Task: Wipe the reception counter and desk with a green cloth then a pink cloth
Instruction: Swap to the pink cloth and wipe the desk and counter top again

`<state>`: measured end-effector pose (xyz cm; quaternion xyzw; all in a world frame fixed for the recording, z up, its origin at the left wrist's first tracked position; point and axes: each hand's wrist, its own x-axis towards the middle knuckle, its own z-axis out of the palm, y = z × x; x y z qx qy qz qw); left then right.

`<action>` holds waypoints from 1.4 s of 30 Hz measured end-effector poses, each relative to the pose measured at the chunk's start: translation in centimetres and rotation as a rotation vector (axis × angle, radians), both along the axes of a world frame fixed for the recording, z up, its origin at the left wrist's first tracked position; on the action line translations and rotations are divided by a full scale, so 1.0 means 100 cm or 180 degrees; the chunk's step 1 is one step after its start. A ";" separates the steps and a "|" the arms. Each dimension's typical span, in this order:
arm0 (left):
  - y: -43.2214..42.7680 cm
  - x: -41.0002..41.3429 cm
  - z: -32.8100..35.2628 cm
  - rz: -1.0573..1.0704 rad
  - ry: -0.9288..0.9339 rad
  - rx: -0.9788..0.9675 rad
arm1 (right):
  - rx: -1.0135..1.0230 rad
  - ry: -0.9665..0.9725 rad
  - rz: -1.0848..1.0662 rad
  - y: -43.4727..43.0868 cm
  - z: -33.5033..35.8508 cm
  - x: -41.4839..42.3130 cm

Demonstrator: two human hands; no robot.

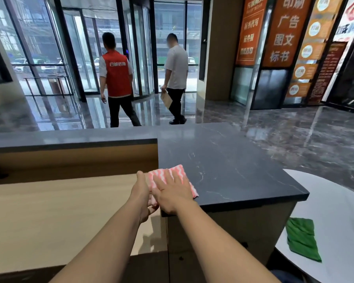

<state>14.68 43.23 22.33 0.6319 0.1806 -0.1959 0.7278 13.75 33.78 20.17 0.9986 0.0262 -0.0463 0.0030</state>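
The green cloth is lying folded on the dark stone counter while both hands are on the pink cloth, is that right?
No. The head view shows the green cloth lying folded on the white round table, not the dark stone counter. Both the left hand and right hand are on the pink cloth.

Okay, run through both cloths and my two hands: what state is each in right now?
pink cloth: flat on the dark counter, left edge hanging off.
green cloth: folded, lying on the white table.
right hand: open, pressing the pink cloth.
left hand: gripping the pink cloth's hanging edge.
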 end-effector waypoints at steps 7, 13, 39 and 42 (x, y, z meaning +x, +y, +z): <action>-0.016 -0.004 -0.008 0.0116 -0.0243 0.0370 | 0.0243 -0.0054 -0.0732 -0.114 0.000 -0.021; -0.024 -0.020 -0.013 0.0369 -0.0317 0.0453 | 0.0264 0.0105 -0.1324 -0.179 0.006 -0.045; -0.035 -0.055 -0.005 0.0684 -0.0428 0.0666 | 0.0922 -0.0395 0.0443 -0.099 -0.001 -0.071; -0.044 -0.055 -0.005 0.0714 -0.0511 0.0724 | 0.1276 -0.0156 0.0156 -0.134 0.001 -0.072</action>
